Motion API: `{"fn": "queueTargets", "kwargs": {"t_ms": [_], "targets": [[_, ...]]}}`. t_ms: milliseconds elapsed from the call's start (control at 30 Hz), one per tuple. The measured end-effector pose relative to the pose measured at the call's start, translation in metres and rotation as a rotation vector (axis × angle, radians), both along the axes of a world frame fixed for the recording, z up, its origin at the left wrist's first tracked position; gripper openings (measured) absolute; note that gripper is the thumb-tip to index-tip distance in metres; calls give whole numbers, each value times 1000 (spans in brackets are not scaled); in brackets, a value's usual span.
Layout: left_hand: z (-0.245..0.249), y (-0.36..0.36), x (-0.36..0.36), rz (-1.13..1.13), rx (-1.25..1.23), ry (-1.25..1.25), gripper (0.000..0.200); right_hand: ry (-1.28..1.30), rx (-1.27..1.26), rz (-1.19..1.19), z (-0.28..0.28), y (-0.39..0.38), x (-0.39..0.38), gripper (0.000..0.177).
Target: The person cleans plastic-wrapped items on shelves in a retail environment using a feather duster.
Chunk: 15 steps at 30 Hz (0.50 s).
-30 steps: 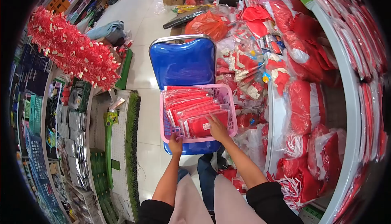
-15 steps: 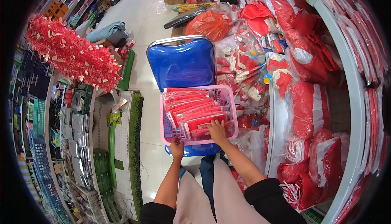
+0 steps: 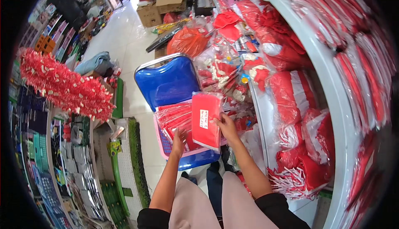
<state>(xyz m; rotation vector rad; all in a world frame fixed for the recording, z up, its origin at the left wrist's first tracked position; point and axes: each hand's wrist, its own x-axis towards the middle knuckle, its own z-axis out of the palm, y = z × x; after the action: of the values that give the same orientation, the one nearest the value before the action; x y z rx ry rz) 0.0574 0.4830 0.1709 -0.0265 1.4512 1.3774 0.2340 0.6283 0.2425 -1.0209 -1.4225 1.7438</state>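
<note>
A flat red packet [image 3: 206, 123] in clear plastic, with a white handwritten label, is held up over the right part of the pink basket [image 3: 160, 139]. My right hand [image 3: 226, 127] grips the packet's right edge. Over the basket's front, my left hand [image 3: 178, 142] has its fingers apart, near the packet but not visibly touching it. Rows of similar red packets [image 3: 176, 116] fill the basket, which rests on a blue chair [image 3: 166, 81]. The held packet hides part of the basket.
Bagged red and white goods [image 3: 291, 98] lie along a grey shelf edge [image 3: 332, 91] at the right. A red tinsel garland [image 3: 64, 83] hangs at the left over shelves. Cardboard boxes [image 3: 149, 15] and an orange bag [image 3: 188, 42] lie ahead.
My right hand has lifted a red packet up from the basket. My left hand has come off the basket's front rim. The view has turned to the right.
</note>
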Motion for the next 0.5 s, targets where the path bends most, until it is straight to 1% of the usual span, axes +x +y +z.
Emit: {"fn": "queueTargets", "kwargs": {"t_ms": [33,100,133,167,200,233,267,333,367,433,500], "targets": [[29,15,1,-59,91,-57,69,103,-148,-17,19,-1,7,22],[83,37,6,-185,271,-175,69,246,-226,-103,70,-12,18,24],[100,45,10,-242,364,-171,67,321,-261,-145,93,-19,24,25],[116,52,15,-300,457,-169,65,344,-276,-138,112,-25,33,26],[134,54,22,-364,550,-169,63,387,-296,-180,132,-36,40,26],[165,52,32,-319,532,-255,53,432,-308,-224,152,-48,47,26],[184,50,38,-374,532,-284,51,477,-317,-266,167,-59,55,27],[211,42,46,-478,534,-337,48,539,-246,-287,189,-76,69,26],[217,39,47,-533,532,-432,45,551,-219,-307,200,-85,76,26],[251,32,53,-610,619,-397,44,591,-126,-347,229,-105,87,27],[283,24,61,-712,719,-376,46,549,-73,-449,251,-128,97,30]]}}
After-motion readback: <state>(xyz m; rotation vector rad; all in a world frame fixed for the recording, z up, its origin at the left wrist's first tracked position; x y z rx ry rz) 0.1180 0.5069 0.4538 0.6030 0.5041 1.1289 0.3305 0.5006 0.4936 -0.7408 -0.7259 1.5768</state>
